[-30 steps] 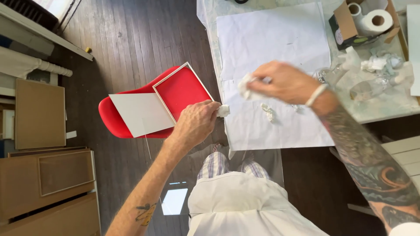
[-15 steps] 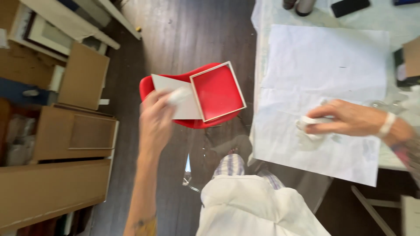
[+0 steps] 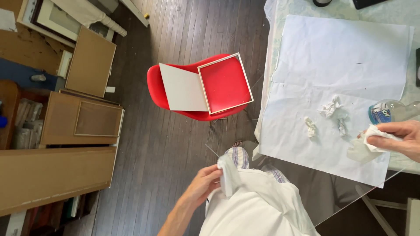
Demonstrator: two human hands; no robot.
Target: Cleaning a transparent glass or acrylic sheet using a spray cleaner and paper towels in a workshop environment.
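My left hand (image 3: 200,184) is low, close to my lap, closed on a white wad of tissue (image 3: 226,175) at the near corner of a clear sheet (image 3: 315,185). That clear sheet runs from my lap up across the table edge. My right hand (image 3: 399,139) is at the far right and pinches a white tissue (image 3: 372,133) against the clear sheet, just below a lying plastic bottle (image 3: 391,111). Three crumpled tissue bits (image 3: 330,107) lie on large white paper (image 3: 345,57) covering the table.
A red chair (image 3: 154,87) stands on the dark plank floor and carries a white-edged frame (image 3: 225,83) with a red inside and a grey board (image 3: 181,89). Brown backing boards and frames (image 3: 89,67) lean at the left, over cardboard panels (image 3: 52,175).
My left hand came down from beside the red chair to the clear sheet's near corner by my lap. My right hand slid right along the paper to the bottle.
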